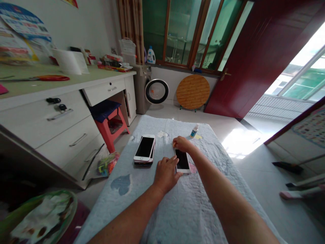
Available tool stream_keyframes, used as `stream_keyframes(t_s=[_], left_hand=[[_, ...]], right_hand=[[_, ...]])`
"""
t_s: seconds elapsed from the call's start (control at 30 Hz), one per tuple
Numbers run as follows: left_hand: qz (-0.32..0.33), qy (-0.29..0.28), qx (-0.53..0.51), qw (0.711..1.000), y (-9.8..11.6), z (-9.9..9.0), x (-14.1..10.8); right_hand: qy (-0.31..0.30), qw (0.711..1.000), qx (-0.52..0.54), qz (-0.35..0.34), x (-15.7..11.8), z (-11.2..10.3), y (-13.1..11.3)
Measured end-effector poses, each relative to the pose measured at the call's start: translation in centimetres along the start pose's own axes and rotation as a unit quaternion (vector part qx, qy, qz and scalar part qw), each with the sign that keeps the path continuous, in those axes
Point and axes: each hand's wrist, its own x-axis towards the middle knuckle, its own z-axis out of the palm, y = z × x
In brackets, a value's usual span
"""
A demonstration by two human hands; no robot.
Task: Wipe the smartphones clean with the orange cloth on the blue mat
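A white phone with a dark screen [182, 160] lies face up on the light blue cloth [193, 210]. My left hand [166, 173] rests at its left side, fingers apart, with fingertips touching the phone's edge. At the phone's far end is my right hand [181, 143], its fingers curled together; what they pinch, if anything, is too small to make out. To the left sits a stack of phones [145, 147], a white one on top. A small spray bottle [194, 131] stands beyond my right hand.
A white desk [63, 122] with drawers runs along the left, a red stool [108, 130] beside it. An open waste bin [73, 206] is at the lower left. Behind the cloth are a washing machine [142, 91] with its door open and a round wooden board [193, 91].
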Motion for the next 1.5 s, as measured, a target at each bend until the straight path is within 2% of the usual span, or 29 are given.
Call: stream_keyframes(t_s=[0.17, 0.33, 0.63, 0.77, 1.0, 1.23, 1.5], left_hand=[[-0.008, 0.002, 0.004, 1.000, 0.2, 0.1, -0.1], [-0.009, 0.007, 0.008, 1.000, 0.5, 0.1, -0.2], [-0.010, 0.022, 0.003, 1.000, 0.7, -0.1, -0.1], [-0.001, 0.021, 0.001, 1.000, 0.7, -0.2, -0.1], [-0.002, 0.009, 0.002, 1.000, 0.7, -0.6, 0.0], [-0.013, -0.019, 0.004, 1.000, 0.8, -0.9, 0.1], [-0.005, -0.012, 0.002, 1.000, 0.7, -0.8, 0.1]], right_hand=[[-0.028, 0.999, 0.006, -0.020, 0.0, -0.2, 0.4], [-0.021, 0.999, 0.004, -0.026, -0.1, -0.3, 1.0], [0.001, 0.999, 0.043, 0.001, -1.5, 0.7, 4.9], [0.029, 0.996, 0.077, 0.022, -2.4, 1.4, 5.7], [0.120, 0.979, 0.132, 0.103, -4.3, 3.2, 4.7], [0.193, 0.956, 0.140, 0.169, -6.3, 5.1, 3.2], [0.182, 0.959, 0.158, 0.150, -9.3, 5.4, 2.6]])
